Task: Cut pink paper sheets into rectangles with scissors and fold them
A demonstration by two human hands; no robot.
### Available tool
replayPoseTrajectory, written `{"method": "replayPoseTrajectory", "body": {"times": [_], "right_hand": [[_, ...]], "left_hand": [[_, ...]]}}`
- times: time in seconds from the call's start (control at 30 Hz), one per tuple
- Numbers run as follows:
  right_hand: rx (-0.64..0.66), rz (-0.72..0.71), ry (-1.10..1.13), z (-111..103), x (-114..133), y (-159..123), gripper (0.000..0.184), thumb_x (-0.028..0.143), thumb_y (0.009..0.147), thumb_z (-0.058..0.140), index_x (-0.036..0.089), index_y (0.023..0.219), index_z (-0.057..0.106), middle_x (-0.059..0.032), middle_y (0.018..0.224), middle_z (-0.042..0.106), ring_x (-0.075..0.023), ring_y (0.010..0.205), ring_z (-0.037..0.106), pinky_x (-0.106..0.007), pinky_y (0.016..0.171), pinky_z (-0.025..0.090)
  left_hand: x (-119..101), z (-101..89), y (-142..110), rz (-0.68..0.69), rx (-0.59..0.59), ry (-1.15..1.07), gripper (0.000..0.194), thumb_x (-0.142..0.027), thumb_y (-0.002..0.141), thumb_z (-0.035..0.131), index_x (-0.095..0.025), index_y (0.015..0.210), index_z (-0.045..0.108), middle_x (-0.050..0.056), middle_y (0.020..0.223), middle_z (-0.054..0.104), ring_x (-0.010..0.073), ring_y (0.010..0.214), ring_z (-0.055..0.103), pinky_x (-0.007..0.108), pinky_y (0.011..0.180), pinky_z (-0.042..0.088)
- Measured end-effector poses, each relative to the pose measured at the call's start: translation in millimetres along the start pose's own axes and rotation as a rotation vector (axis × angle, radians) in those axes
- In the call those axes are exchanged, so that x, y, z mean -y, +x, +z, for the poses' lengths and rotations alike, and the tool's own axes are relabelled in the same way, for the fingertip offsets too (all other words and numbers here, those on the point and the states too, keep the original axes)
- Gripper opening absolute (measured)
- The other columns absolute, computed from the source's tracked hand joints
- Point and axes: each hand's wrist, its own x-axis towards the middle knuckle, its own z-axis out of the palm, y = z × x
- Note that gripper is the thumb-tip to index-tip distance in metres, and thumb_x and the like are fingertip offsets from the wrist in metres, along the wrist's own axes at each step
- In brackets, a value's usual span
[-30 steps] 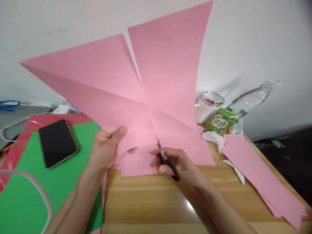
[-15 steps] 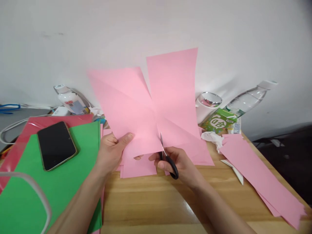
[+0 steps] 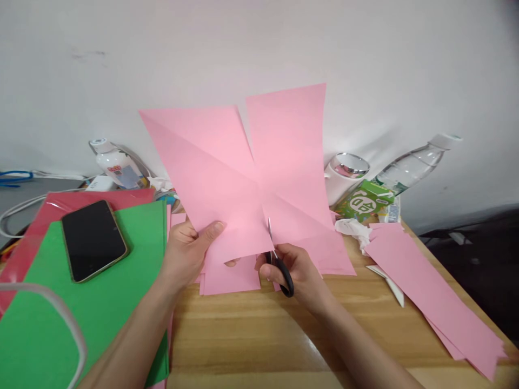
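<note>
A square pink paper sheet [image 3: 227, 178] with creases and slits toward its middle stands upright over the wooden table [image 3: 251, 335]. My left hand [image 3: 188, 254] pinches its lower left edge, thumb on the front. My right hand [image 3: 298, 270] is closed round black-handled scissors [image 3: 278, 259], whose blades point up into a cut at the sheet's bottom middle. More pink sheets [image 3: 231, 275] lie flat under both hands.
A black phone [image 3: 93, 240] rests on green paper [image 3: 81, 313] over a red sheet [image 3: 48, 216] at left. A white bottle [image 3: 115, 162], a mug [image 3: 344, 175], a green carton [image 3: 367, 201], a clear water bottle [image 3: 417, 162] and crumpled tissue [image 3: 354, 229] line the wall. Pink strips [image 3: 433, 294] lie right.
The pink sheet, held close to the camera a second ago, has dropped lower and farther away, uncovering the white bottle. The scissors have worked slightly deeper into the bottom cut.
</note>
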Motion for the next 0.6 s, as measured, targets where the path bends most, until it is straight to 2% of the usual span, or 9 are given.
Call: {"method": "replayPoseTrajectory", "body": {"times": [0.3, 0.6], "right_hand": [[-0.029, 0.009, -0.051, 0.9, -0.8, 1.5, 0.034, 0.044, 0.064, 0.073, 0.016, 0.065, 0.054, 0.0033, 0.055, 0.049, -0.0068, 0.045, 0.038, -0.022, 0.044, 0.033], [-0.072, 0.017, -0.063, 3.1, -1.7, 1.7, 0.032, 0.042, 0.063, 0.072, 0.016, 0.063, 0.053, 0.0058, 0.049, 0.046, -0.0065, 0.043, 0.036, -0.021, 0.043, 0.031]], "left_hand": [[-2.1, 1.2, 0.2, 0.033, 0.011, -0.001, 0.022, -0.031, 0.074, 0.064, -0.017, 0.057, 0.061, -0.001, 0.042, 0.061, 0.0163, 0.037, 0.057, 0.027, 0.038, 0.049], [0.2, -0.2, -0.4, 0.03, 0.002, -0.038, 0.018, -0.029, 0.073, 0.065, -0.015, 0.062, 0.062, 0.0, 0.048, 0.064, 0.0165, 0.037, 0.058, 0.028, 0.038, 0.05]]}}
